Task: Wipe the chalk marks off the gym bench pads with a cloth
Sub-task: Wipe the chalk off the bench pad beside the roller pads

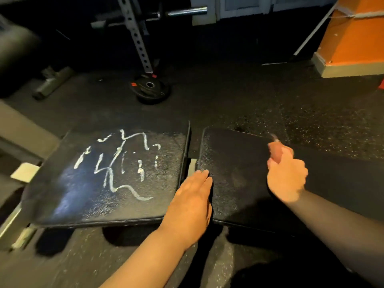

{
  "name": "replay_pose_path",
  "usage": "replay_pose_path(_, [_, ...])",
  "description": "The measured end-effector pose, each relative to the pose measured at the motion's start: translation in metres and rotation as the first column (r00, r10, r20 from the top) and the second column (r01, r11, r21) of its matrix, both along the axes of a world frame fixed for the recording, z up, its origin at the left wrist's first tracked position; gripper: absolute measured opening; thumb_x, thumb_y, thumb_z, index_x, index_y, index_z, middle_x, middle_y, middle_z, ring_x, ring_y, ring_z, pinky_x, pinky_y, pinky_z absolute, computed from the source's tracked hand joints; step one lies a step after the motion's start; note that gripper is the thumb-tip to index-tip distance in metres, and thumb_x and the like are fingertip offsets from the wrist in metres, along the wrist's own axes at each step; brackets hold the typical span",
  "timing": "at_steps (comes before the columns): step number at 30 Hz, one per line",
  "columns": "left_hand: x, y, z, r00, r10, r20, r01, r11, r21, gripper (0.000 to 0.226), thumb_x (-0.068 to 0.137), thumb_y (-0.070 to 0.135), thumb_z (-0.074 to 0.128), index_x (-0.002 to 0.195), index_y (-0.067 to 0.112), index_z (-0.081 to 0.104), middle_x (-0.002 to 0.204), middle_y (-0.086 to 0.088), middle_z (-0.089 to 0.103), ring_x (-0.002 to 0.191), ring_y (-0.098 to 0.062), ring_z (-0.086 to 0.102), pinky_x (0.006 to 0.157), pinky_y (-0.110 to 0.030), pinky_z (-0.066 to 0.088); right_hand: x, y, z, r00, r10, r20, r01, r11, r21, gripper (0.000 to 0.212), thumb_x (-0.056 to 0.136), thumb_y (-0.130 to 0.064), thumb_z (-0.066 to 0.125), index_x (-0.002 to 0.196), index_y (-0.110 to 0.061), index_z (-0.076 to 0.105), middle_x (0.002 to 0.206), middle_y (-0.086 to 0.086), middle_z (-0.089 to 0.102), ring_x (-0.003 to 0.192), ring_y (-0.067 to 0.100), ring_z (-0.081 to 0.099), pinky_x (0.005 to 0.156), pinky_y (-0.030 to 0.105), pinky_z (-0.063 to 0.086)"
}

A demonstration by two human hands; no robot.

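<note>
Two black bench pads lie side by side. The left pad (62, 194) carries white chalk marks (116, 163) scrawled across its middle. No chalk shows on the right pad (232, 163). My left hand (191, 200) rests flat, fingers straight, across the gap between the pads, near their front edge. My right hand (286, 173) is over the right pad's far right part and grips a small bunched cloth (276, 150), reddish and blurred.
A weight plate (150, 89) lies on the dark rubber floor behind the pads, at the foot of a perforated rack upright (137, 36). A barbell end (187, 11) sticks out at the top. An orange box (353, 38) stands at the back right.
</note>
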State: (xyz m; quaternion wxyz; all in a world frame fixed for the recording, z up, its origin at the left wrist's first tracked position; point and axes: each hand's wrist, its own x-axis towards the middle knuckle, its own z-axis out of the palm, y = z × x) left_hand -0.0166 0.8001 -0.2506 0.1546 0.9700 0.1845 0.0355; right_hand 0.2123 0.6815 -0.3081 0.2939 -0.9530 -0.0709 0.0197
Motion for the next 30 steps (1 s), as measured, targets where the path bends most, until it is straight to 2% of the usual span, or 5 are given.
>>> replay_pose_path(9, [-0.051,0.022,0.009,0.999,0.031,0.013,-0.030,0.998,-0.062,0.058,0.099,0.008,0.041,0.155,0.016,0.030,0.164,0.005,0.020,0.153,-0.013,0.008,0.123,-0.022,-0.001,-0.068,0.033,0.043,0.526,0.851,0.010,-0.847,0.524,-0.091,0.050,0.101,-0.029,0.054,0.146,-0.042,0.035,0.120,-0.003,0.042,0.111,0.020,0.041,0.097,0.035,0.038])
replay_pose_path(15, [-0.067,0.022,0.013,0.999,-0.003,-0.042,0.001,0.998,-0.062,0.059,0.103,0.010,0.037,0.159,0.016,0.020,0.167,0.005,0.007,0.153,-0.011,-0.007,0.118,-0.019,-0.014,-0.044,0.013,0.028,0.916,0.379,-0.135,-0.396,0.908,-0.138,0.047,0.100,-0.031,0.052,0.144,-0.021,0.039,0.130,0.025,0.046,0.115,0.045,0.049,0.096,0.048,0.042])
replay_pose_path(21, [-0.065,0.025,0.027,0.958,-0.049,-0.284,0.061,0.998,0.034,0.065,0.097,0.000,0.044,0.157,0.010,0.023,0.168,-0.001,0.003,0.154,-0.017,-0.006,0.125,-0.034,0.001,-0.085,0.026,0.048,0.599,0.794,-0.109,-0.801,0.593,-0.079,0.044,0.096,-0.036,0.057,0.138,-0.034,0.042,0.116,0.008,0.048,0.110,0.034,0.052,0.094,0.044,0.046])
replay_pose_path(26, [-0.063,0.046,0.056,0.852,-0.135,-0.505,0.115,0.991,-0.070,0.060,0.099,0.007,0.051,0.156,0.012,0.031,0.168,0.004,0.006,0.153,-0.018,0.010,0.124,-0.032,0.014,-0.094,0.046,0.065,0.859,0.446,-0.251,-0.486,0.866,-0.122,0.055,0.102,-0.036,0.052,0.146,-0.007,0.034,0.136,0.024,0.040,0.125,0.044,0.043,0.101,0.046,0.040])
replay_pose_path(30, [-0.056,0.067,0.086,0.750,-0.210,-0.627,0.124,0.976,-0.177,0.042,0.097,0.011,0.050,0.139,0.012,0.055,0.146,-0.008,0.053,0.129,-0.028,0.051,0.109,-0.038,0.041,-0.147,0.049,0.071,0.606,0.786,-0.120,-0.785,0.616,0.065,0.043,0.096,-0.033,0.057,0.138,-0.027,0.045,0.120,0.011,0.048,0.116,0.034,0.050,0.097,0.041,0.044])
